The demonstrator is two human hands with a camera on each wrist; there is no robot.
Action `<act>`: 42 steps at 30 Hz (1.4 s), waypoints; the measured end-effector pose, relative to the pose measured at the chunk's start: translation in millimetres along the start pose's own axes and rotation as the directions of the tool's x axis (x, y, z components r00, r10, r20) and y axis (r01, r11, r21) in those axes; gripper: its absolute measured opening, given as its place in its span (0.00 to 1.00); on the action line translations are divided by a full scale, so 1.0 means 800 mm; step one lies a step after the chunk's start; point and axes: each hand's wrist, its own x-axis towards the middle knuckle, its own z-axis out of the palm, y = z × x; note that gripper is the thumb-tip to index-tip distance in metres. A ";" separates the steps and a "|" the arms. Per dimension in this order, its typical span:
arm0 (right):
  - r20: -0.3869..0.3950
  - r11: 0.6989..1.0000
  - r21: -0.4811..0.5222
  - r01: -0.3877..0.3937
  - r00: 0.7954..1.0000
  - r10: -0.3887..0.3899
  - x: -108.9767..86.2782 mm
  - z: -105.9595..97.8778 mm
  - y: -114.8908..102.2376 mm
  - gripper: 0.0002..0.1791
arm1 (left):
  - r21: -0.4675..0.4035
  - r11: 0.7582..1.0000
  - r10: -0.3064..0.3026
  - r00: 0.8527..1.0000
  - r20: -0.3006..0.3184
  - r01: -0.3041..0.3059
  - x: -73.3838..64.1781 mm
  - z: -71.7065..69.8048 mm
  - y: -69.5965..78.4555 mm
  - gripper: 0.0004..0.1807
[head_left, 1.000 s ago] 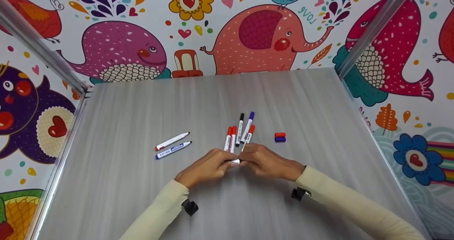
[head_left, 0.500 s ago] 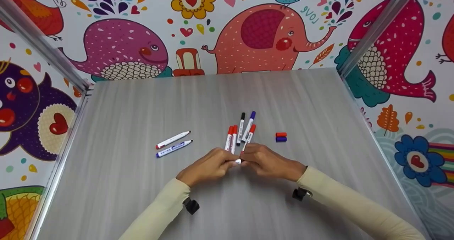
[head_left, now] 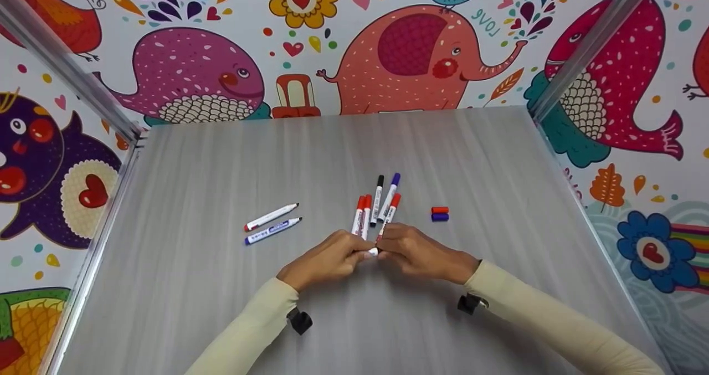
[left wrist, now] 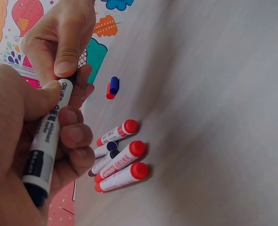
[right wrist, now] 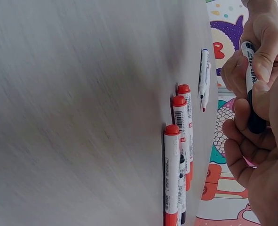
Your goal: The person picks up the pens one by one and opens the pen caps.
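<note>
Both hands meet over one whiteboard marker point(left wrist: 46, 136) with a white barrel and a black end. My left hand point(head_left: 327, 257) grips its barrel, fingers curled round it. My right hand point(head_left: 422, 253) pinches the black cap point(right wrist: 257, 123), which sits at the barrel's other end. Just beyond the hands lie several capped markers: red-capped markers point(head_left: 359, 214), a black-capped marker point(head_left: 377, 200) and a blue-capped marker point(head_left: 390, 195). The right hand partly covers the nearest red one point(head_left: 391, 211) in the head view.
Two uncapped markers, one red-ended point(head_left: 271, 216) and one blue-ended point(head_left: 273, 231), lie at left with dark tips pointing right. A loose red cap point(head_left: 440, 210) and a blue cap point(head_left: 440, 217) lie side by side at right. Patterned walls border the grey table point(head_left: 221, 159).
The head view has shifted slightly. Both hands keep hold of the marker in almost the same place, and the markers and caps on the table have not moved.
</note>
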 end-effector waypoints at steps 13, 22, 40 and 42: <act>0.007 1.000 0.024 0.000 1.000 0.000 -0.003 0.008 0.000 0.12 | -0.023 0.999 -0.029 0.999 0.024 0.030 -0.004 0.002 -0.001 0.09; 0.014 1.000 0.003 -0.002 1.000 0.002 -0.004 0.010 -0.004 0.10 | -0.002 1.000 0.013 1.000 0.028 -0.013 -0.005 0.002 0.000 0.09; 0.016 0.995 -0.100 0.026 1.000 -0.024 -0.001 0.009 -0.006 0.10 | -0.017 1.000 0.016 1.000 0.019 -0.015 -0.007 0.001 -0.004 0.08; 0.007 0.993 -0.115 0.035 0.999 -0.034 -0.001 0.009 -0.005 0.09 | -0.023 1.000 0.016 1.000 0.015 -0.016 -0.007 0.001 -0.004 0.08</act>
